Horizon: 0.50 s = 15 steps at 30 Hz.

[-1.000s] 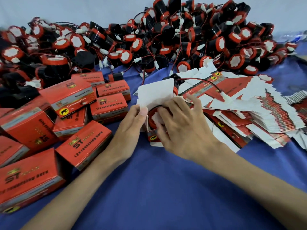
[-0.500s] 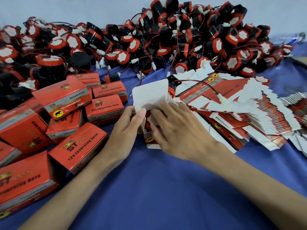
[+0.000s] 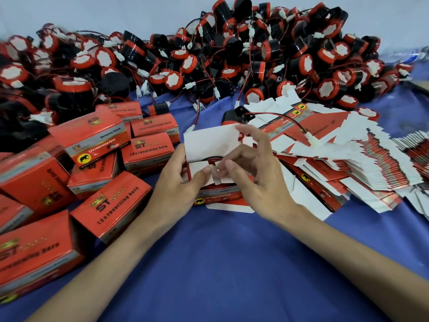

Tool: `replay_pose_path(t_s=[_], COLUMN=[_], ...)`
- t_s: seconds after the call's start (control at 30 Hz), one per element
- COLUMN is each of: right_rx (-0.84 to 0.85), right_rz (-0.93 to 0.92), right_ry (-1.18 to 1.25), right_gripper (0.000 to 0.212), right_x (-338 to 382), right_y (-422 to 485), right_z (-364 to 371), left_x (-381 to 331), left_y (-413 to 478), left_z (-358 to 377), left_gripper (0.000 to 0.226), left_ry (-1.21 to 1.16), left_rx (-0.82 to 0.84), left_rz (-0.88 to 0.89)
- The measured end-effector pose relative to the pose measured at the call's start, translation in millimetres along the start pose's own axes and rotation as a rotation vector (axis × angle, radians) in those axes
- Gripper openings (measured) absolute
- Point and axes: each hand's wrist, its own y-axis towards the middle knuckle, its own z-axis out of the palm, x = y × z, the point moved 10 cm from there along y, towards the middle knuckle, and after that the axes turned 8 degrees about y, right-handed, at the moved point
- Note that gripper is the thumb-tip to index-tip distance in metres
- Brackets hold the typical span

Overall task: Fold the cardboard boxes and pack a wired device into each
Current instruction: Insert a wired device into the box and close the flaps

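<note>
My left hand [image 3: 178,182] grips the open carton [image 3: 218,196] at its left side, thumb pressing one white flap down; my right hand [image 3: 257,180] pinches the other flap with curled fingers. The carton, reversing horn [image 3: 217,159] inside, sits on the blue cloth [image 3: 232,263] between packed boxes [image 3: 116,201] and flat blanks [image 3: 371,168].

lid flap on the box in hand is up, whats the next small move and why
Probably fold the raised white lid flap down and tuck it: the left hand grips the box, and thumbs of it and the right hand press the side flaps in over the red device.
</note>
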Motion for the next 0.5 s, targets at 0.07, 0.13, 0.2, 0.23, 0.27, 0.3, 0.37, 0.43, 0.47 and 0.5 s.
replay_pose_path(t_s=[0.07,0.13,0.2,0.23,0.27,0.3,0.37,0.43,0.47,0.5], right_rx=[-0.047,-0.062,-0.054,-0.051,-0.045,-0.031,0.027,0.066,0.081,0.099], right_rz=[0.088,0.157,0.198,0.209,0.209,0.204,0.198,0.193,0.182,0.167], right_ry=[0.261,0.392,0.365,0.348,0.345,0.352,0.365,0.301,0.252,0.216], right_gripper=[0.057,0.045,0.03,0.024,0.02,0.018,0.022,0.025,0.027,0.029], right_x=[-8.0,-14.1,-17.1,-18.5,-18.8,-18.1,-16.3,-15.1,-14.3,-13.3], right_y=[-1.8,-0.3,0.7,1.2,1.7,1.8,1.0,-0.1,-0.4,-0.2], right_z=[-6.0,-10.4,-9.7,-9.5,-9.9,-10.1,-9.3,-10.3,-10.4,-9.5], left_x=[-0.6,-0.9,-3.6,-6.5,-9.4,-12.2,-17.4,-24.3,-28.3,-30.2], left_y=[0.2,1.3,1.8,2.0,1.5,0.4,-2.1,-6.2,-8.9,-11.2], left_z=[-4.5,-8.5,-10.1,-10.3,-9.9,-9.4,-7.6,-3.0,0.1,3.0], left_gripper=[0.025,0.014,0.012,0.011,0.01,0.012,0.018,0.027,0.037,0.046], left_ry=[0.017,0.043,0.091,0.117,0.145,0.173,0.192,0.218,0.256,0.296], left_rx=[-0.036,-0.074,-0.092,-0.095,-0.097,-0.099,-0.087,-0.03,0.006,0.041], left_rz=[-0.001,0.008,0.032,0.055,0.081,0.107,0.156,0.224,0.266,0.3])
